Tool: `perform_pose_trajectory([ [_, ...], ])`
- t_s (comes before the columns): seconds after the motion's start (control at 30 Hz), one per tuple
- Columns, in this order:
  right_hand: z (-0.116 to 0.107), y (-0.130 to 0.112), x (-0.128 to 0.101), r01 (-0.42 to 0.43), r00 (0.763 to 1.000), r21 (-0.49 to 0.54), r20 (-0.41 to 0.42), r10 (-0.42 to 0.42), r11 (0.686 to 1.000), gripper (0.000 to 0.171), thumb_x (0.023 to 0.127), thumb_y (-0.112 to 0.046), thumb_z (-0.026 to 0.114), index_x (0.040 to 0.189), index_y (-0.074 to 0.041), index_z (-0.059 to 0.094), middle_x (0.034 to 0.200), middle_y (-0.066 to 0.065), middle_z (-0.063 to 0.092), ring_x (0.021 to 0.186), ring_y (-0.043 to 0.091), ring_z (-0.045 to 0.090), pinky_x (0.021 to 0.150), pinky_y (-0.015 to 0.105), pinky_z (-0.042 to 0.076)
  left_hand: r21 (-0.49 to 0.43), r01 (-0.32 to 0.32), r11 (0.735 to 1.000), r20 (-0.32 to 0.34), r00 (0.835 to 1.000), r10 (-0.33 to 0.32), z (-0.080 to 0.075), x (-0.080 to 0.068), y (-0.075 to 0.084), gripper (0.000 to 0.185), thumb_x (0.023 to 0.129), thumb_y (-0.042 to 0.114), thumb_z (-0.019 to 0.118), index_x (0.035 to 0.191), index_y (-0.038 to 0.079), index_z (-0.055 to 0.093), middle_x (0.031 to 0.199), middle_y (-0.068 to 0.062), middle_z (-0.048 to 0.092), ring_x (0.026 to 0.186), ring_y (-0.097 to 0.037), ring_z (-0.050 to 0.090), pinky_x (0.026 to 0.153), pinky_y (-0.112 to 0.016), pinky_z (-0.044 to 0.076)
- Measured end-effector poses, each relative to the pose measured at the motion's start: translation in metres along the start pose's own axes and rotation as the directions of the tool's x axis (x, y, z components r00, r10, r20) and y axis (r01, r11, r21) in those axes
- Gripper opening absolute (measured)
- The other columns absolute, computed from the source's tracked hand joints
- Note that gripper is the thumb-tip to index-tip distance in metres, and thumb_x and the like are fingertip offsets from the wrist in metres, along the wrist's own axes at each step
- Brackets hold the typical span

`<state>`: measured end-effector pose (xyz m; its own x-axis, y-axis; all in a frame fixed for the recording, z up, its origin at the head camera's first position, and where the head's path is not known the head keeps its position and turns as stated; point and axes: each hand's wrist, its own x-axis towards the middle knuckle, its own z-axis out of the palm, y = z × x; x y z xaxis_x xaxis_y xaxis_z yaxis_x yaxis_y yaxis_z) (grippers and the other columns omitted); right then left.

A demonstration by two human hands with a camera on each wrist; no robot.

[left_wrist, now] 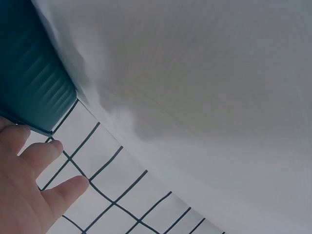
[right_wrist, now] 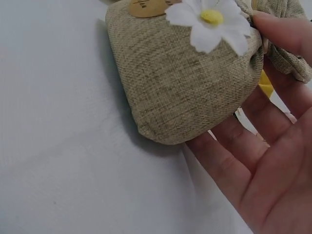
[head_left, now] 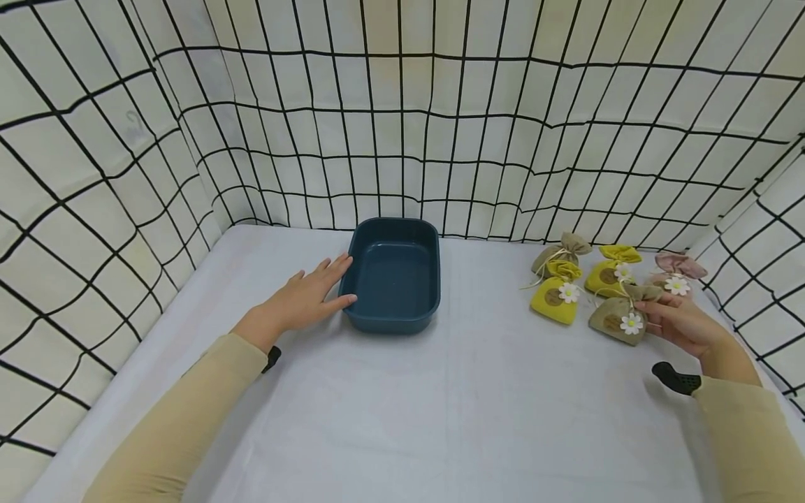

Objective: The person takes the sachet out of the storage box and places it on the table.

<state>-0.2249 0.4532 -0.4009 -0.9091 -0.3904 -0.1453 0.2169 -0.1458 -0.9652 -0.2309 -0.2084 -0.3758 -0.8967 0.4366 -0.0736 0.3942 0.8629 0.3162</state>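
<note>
Head view: my left hand [head_left: 302, 300] lies flat, steadying the tray [head_left: 393, 276]; my right hand [head_left: 682, 325] pinches a burlap sachet [head_left: 619, 318] by its neck.

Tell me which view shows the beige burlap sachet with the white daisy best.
Right wrist: the beige burlap sachet with the white daisy fills the frame, weave, flower and round label edge clear, the right hand pinching its neck. Head view shows it small among the other sachets. Left wrist view shows none of it.

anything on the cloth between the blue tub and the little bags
Nothing: in the head view, only bare white cloth lies between the blue tub and the nearest yellow bag.
</note>
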Motion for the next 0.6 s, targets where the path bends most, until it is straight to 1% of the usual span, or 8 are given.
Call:
perform_pose_trajectory([
  [0.13,-0.003,0.0,-0.002,-0.021,1.0,-0.022,-0.01,0.021,1.0,0.037,0.108,0.002,0.045,0.108,-0.017,0.076,0.112,-0.007,0.072,0.101,0.006,0.068,0.084,0.026,0.058,-0.001,-0.001,1.0,0.001,1.0,0.001,0.0,0.0,0.0,0.086,0.105,0.059,0.047,0.166,0.01,0.012,0.171,-0.011,0.01,0.155,-0.041,0.011,0.116,-0.072,0.01],
  [0.27,-0.007,-0.003,-0.005,-0.062,0.997,-0.025,-0.037,0.061,0.998,0.039,0.108,0.001,0.046,0.112,-0.023,0.076,0.114,-0.009,0.07,0.103,0.006,0.067,0.085,0.026,0.058,-0.005,0.001,1.0,0.004,1.0,-0.001,0.0,0.001,0.0,0.086,0.105,0.058,0.047,0.166,0.01,0.011,0.171,-0.011,0.01,0.155,-0.04,0.011,0.116,-0.072,0.01],
  [0.33,-0.008,-0.005,-0.007,-0.082,0.995,-0.043,-0.055,0.08,0.996,0.039,0.108,0.0,0.045,0.113,-0.026,0.074,0.115,-0.01,0.069,0.104,0.006,0.067,0.085,0.027,0.058,-0.005,0.003,1.0,0.005,1.0,-0.003,0.0,0.001,0.0,0.086,0.105,0.058,0.048,0.166,0.01,0.011,0.171,-0.011,0.01,0.155,-0.04,0.01,0.116,-0.072,0.01],
  [0.4,-0.01,-0.008,-0.01,-0.1,0.993,-0.083,-0.072,0.095,0.991,0.039,0.108,-0.001,0.045,0.113,-0.029,0.072,0.116,-0.011,0.069,0.104,0.006,0.067,0.086,0.027,0.058,-0.001,0.005,1.0,0.005,1.0,-0.005,0.0,0.001,0.0,0.086,0.105,0.058,0.048,0.166,0.01,0.011,0.171,-0.011,0.01,0.155,-0.04,0.011,0.116,-0.072,0.01],
  [0.47,-0.011,-0.011,-0.012,-0.127,0.988,-0.159,-0.109,0.11,0.979,0.037,0.108,-0.004,0.047,0.112,-0.034,0.07,0.114,-0.013,0.069,0.103,0.005,0.068,0.085,0.027,0.058,0.005,0.006,1.0,0.001,1.0,-0.006,0.0,0.001,0.0,0.087,0.104,0.059,0.048,0.166,0.011,0.012,0.171,-0.01,0.01,0.155,-0.04,0.011,0.116,-0.072,0.01],
  [0.53,-0.012,-0.014,-0.015,-0.135,0.987,-0.221,-0.113,0.112,0.966,0.037,0.108,-0.006,0.048,0.111,-0.036,0.068,0.114,-0.015,0.069,0.102,0.005,0.068,0.084,0.027,0.059,0.011,0.009,1.0,-0.001,1.0,-0.009,0.0,0.002,0.0,0.087,0.104,0.06,0.048,0.166,0.011,0.013,0.171,-0.01,0.01,0.155,-0.04,0.011,0.116,-0.072,0.011],
  [0.6,-0.013,-0.017,-0.018,-0.119,0.991,-0.27,-0.097,0.096,0.956,0.037,0.109,-0.006,0.046,0.113,-0.037,0.067,0.115,-0.016,0.07,0.103,0.005,0.069,0.084,0.026,0.059,0.012,0.012,1.0,-0.002,1.0,-0.012,0.0,0.001,0.0,0.087,0.104,0.06,0.048,0.166,0.011,0.013,0.171,-0.009,0.011,0.155,-0.04,0.011,0.116,-0.072,0.01],
])
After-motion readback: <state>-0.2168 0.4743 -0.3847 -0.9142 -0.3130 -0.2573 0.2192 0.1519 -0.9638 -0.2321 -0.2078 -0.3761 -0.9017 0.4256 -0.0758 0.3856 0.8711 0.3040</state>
